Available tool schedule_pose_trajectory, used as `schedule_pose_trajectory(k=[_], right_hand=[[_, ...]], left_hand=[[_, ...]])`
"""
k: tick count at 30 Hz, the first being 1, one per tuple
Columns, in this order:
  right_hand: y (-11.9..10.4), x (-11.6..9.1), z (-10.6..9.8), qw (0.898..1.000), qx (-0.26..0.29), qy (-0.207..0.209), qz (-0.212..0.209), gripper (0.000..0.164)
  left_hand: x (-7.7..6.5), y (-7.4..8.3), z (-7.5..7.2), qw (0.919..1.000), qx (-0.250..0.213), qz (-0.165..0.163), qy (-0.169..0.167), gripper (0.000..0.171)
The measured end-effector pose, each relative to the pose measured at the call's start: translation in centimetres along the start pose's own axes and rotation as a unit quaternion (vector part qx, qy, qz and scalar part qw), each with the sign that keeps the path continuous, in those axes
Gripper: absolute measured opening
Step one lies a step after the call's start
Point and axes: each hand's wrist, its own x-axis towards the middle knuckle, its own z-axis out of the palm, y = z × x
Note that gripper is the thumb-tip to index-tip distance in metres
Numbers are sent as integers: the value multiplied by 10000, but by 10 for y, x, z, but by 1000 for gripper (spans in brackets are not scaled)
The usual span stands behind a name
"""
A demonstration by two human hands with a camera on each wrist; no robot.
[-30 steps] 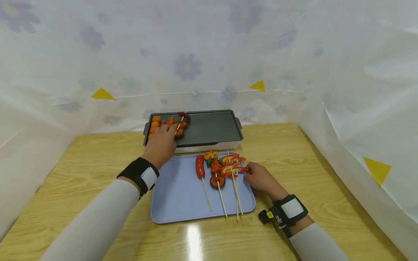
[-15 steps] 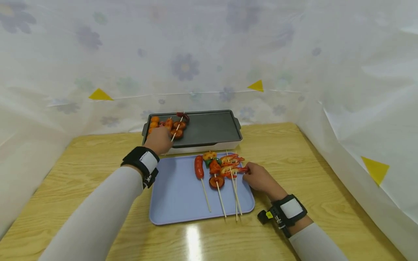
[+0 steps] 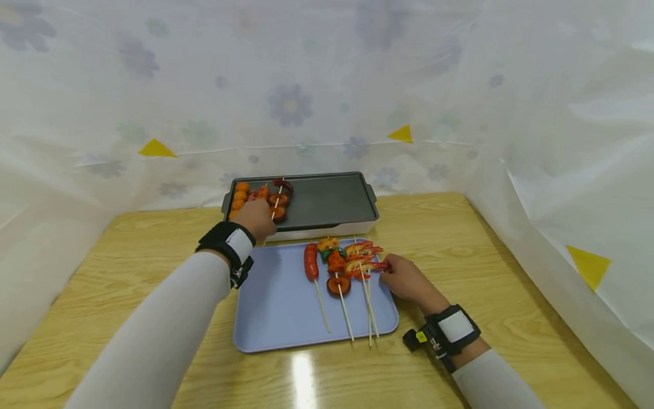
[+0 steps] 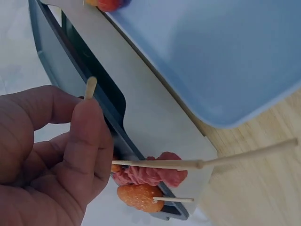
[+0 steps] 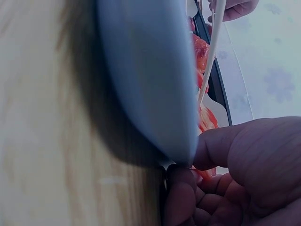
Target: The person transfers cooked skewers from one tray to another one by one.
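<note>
My left hand is at the near left edge of the black griddle, pinching the stick of a skewer of brown round slices. In the left wrist view the stick's end pokes out past the fingertips. The slices lie on the griddle beside other skewers. My right hand holds the right rim of the lilac tray. Its thumb lies at the rim in the right wrist view, fingers curled below, close to the shrimp tails.
Orange ball skewers and a pink meat skewer fill the griddle's left end. On the tray lie a red sausage skewer, a mixed skewer and shrimp skewers, several sticks overhanging the near edge. A patterned sheet stands behind.
My left hand drew back toward the griddle's near edge, then shifted slightly right. The brown slice skewer now stands straighter, its far end moved left. My right hand has stayed at the tray's rim.
</note>
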Motion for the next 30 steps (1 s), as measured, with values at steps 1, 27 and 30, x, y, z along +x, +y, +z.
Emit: schedule_pose_trajectory(k=[1, 27, 30], right_hand=[[0, 0, 0, 10000, 4, -13, 7, 8], [-3, 3, 0, 10000, -66, -55, -44, 9], [-2, 4, 0, 9999, -71, -48, -73, 10]], left_hand=[[-1, 0, 0, 9999, -73, -33, -81, 12], [-21, 3, 8, 9839, -1782, 61, -79, 12], [-33, 5, 15, 9763, -2149, 235, 98, 20]])
